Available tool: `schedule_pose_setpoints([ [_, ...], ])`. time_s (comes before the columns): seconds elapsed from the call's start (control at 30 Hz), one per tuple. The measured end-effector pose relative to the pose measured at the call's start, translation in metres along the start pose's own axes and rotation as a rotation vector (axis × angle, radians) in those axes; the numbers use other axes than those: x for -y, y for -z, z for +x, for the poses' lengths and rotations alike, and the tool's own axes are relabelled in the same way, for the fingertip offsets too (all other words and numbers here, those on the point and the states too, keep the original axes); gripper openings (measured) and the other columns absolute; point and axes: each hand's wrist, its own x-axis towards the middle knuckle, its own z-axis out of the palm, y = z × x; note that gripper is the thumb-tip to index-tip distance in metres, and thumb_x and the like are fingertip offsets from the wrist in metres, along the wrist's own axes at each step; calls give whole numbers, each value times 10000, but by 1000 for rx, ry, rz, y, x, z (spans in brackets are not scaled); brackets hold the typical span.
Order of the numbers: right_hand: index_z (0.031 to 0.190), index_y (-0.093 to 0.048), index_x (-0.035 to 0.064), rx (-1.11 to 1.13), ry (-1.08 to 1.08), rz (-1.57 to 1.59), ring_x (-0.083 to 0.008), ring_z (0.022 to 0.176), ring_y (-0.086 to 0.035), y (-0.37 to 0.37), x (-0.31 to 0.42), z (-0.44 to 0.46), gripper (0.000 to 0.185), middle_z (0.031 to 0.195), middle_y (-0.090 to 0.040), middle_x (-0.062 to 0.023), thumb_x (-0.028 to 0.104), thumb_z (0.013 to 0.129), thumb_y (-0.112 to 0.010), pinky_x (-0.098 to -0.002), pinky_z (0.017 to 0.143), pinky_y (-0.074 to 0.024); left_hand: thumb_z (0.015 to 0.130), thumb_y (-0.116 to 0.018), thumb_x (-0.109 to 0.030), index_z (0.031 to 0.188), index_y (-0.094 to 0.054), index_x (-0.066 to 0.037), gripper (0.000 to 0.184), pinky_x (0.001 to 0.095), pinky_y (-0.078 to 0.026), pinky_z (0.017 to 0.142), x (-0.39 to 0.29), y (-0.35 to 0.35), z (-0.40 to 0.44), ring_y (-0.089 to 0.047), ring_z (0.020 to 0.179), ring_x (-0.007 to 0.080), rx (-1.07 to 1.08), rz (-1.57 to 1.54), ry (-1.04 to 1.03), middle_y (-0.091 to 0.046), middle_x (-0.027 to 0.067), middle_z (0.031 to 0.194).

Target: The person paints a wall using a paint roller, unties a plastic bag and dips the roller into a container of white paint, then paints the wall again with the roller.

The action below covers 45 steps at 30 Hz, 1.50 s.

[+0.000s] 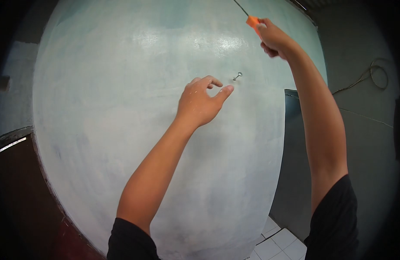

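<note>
A metal screw [237, 76] sticks out of the pale painted wall [122, 108], its head away from the surface. Just left of and below it is my left hand [202, 99], thumb and fingers curved apart with nothing between them. My right hand [275, 38] is raised to the upper right, wrapped around the orange handle of a screwdriver [253, 22]. Its thin shaft points up and left, and the tip is cut off by the top edge of the view. The screwdriver is apart from the screw.
At the right is a dark grey wall [364, 130] with a looped cable [379, 74] on it. White floor tiles [280, 242] show at the lower right. A dark brown door-like panel [22, 186] stands at the lower left, with a dark red surface [72, 242] below it.
</note>
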Motion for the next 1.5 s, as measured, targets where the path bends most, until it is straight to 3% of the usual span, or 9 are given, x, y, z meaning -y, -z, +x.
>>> schedule_pose_setpoints([
  [0.23,1519,-358,112,-22,22,-42,-95,578,-464,-15,41,35,493,781,-501,-25,191,1033,-342,-252,494,-407,935,-656,-560,1169,-712,-73,543,443,-509,971,34,45,0,-620,1158,312,98,-3,119,-657,180,1254],
  [0.5,1537,-333,143,35,-11,-58,-141,539,-476,-20,-32,-91,508,730,-495,-63,377,1088,-373,-310,437,-398,929,-645,-587,1170,-710,-72,572,449,-519,960,22,5,9,-633,1153,338,108,-90,138,-641,209,1276],
  [0.57,1463,-375,83,38,-50,-126,-224,503,-581,-19,-49,-135,429,766,-612,-146,293,1089,-395,-385,421,-463,932,-636,-597,1158,-710,-56,591,438,-522,956,11,-10,10,-633,1155,334,105,-141,140,-642,206,1278],
  [0.6,1466,-367,82,64,-76,-188,-346,639,-682,-20,-59,-156,427,862,-671,-246,286,1092,-404,-449,554,-534,932,-636,-597,1158,-710,-56,591,438,-522,956,7,-18,11,-633,1155,334,110,-143,145,-642,206,1278],
  [0.77,1495,-336,36,114,-65,-141,-541,876,-659,-28,-100,-276,448,940,-667,-348,221,1094,-410,-537,771,-510,952,-573,-645,1095,-708,-5,669,388,-520,919,3,-66,6,-670,1051,319,112,-271,181,-710,199,1076],
  [0.93,1551,-249,20,201,-143,-140,-479,590,-621,-33,-124,-367,537,686,-608,-270,158,1074,-453,-519,561,-464,956,-555,-663,1028,-692,30,710,379,-511,874,16,-108,-27,-671,980,304,156,-336,198,-714,201,984],
  [1.13,1539,-228,-23,348,-306,-150,-462,568,-627,-42,-157,-455,585,662,-616,-249,132,1047,-503,-525,548,-483,989,-569,-601,1123,-680,18,643,364,-472,960,37,-131,-80,-618,1056,225,371,-320,263,-695,155,1077],
  [1.2,1537,-224,-28,368,-338,-150,-462,571,-631,-45,-165,-468,590,666,-621,-247,129,1044,-506,-522,555,-493,988,-611,-546,1035,-681,6,559,335,-483,855,49,-148,-101,-596,902,192,272,-325,229,-683,111,946],
  [1.5,1518,-218,-41,344,-313,-123,-426,577,-633,-58,-187,-490,557,696,-621,-234,90,1041,-476,-475,561,-493,997,-593,-555,949,-673,13,576,318,-471,790,52,-157,-130,-546,803,170,283,-354,304,-643,80,835],
])
